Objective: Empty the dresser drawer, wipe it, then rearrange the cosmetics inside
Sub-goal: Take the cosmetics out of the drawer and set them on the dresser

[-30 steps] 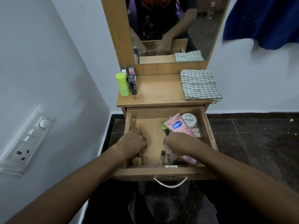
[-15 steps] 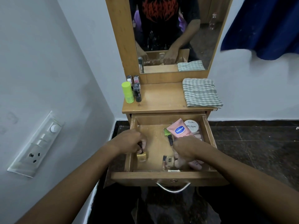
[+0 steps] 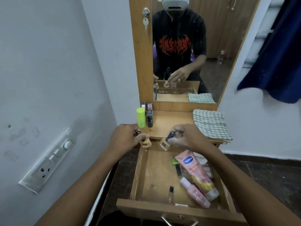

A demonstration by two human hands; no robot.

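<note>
Both forearms reach forward over the open drawer [image 3: 137,173], with the left hand [image 3: 126,137] and right hand [image 3: 187,136] raised side by side at the front edge of the dresser top [image 3: 172,123]. A green container [image 3: 141,117] stands at that top's left edge and a checked cloth [image 3: 211,124] at its right, while a pink tube [image 3: 195,172] lies along the drawer's right wall, which the right forearm partly hides. The left fingers pinch a yellow bottle [image 3: 145,143] by its cap, and the right fingers pinch what looks like a beige polish bottle [image 3: 164,144], tilted, by its dark cap.
</note>
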